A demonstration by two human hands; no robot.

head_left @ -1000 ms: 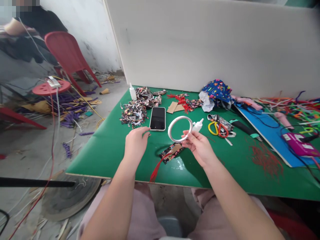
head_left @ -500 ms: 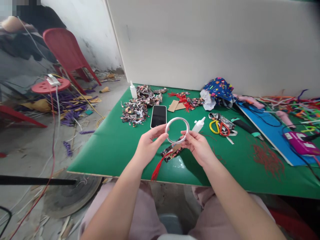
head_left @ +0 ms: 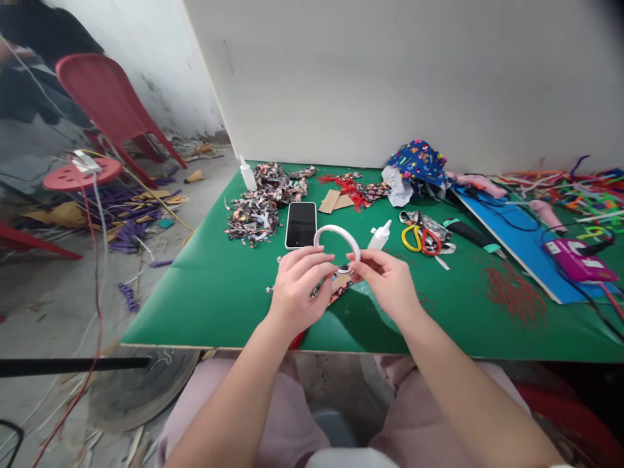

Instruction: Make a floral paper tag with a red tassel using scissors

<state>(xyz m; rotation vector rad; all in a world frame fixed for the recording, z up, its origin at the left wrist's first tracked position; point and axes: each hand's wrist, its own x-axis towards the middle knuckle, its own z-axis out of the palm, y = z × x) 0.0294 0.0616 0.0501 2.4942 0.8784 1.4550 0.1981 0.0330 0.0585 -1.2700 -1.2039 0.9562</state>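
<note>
A narrow white ring, which looks like a thin roll of tape [head_left: 347, 236], is held tilted just above the table. My right hand [head_left: 387, 279] pinches its right side between thumb and fingers. Curled over its lower left side is my left hand [head_left: 301, 286], fingertips against the ring; the exact contact is partly hidden. Underneath lies a flat patterned fabric piece with brown card [head_left: 340, 283], mostly covered by my left hand. Its red tassel [head_left: 297, 339] shows below that hand. A phone [head_left: 301, 225] lies just behind, and a white squeeze bottle [head_left: 379, 235] lies beyond my right hand.
Scissors [head_left: 420, 239] and a utility knife [head_left: 474, 236] lie right on the green table [head_left: 195, 286]. Fabric scraps [head_left: 253, 218] and another bottle [head_left: 247, 174] are back left. A blue board [head_left: 517, 244] carries cables and a purple box [head_left: 580, 261]. A person sits far left by a red chair [head_left: 100, 97].
My left hand has turned over the ring, its back now upward, covering more of the fabric piece and tassel. The ring has tipped and shifted slightly left. The whole view has shifted a little.
</note>
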